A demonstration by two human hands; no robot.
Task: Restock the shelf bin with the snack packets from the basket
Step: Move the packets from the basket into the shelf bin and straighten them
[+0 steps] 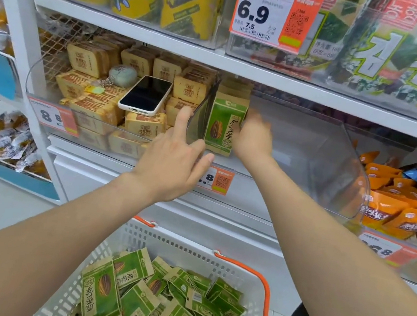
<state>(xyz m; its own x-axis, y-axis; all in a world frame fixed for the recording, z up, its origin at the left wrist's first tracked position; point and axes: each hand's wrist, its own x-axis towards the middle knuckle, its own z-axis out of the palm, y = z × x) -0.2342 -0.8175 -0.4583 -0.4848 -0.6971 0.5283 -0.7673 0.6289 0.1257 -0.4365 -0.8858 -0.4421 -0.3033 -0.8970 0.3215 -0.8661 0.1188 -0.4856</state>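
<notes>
Currently both hands are up at the clear plastic shelf bin [310, 157] on the middle shelf. A row of green-and-kraft snack packets [221, 127] w/ a sunflower-seed picture stands upright at the bin's left end, front packet facing the camera, right beside the dark see-through divider [199, 121] on that side.

The left hand [175, 158] is at the bin's front, low and left of the packets. Its grip is apart and holds nothing: fingers loosely spread, one finger pointing up beside the divider's front edge, thumb tip just under the front packet's bottom-left corner.

The right hand [255, 137] is inside the bin against the right side of the packet row and is motion-blurred. Its fingers meet the packets' right edge, but I can't tell whether the grip is clamped on them or only pressing.

Lower down, between the forearms, a white perforated plastic basket [188, 252] w/ orange handles holds a loose pile of green packets [153, 301] of the same kind, lying flat at odd angles.

The next bin to the left holds tan rectangular packets [95, 59]. A smartphone in a white case [145, 94] lies on them face up, w/ a round grey-green keychain ball [122, 76] beside it. Orange packets [394, 210] sit in the bin to the right, and an orange-and-white price tag [264, 12] reading 6.9 hangs on the shelf above.
</notes>
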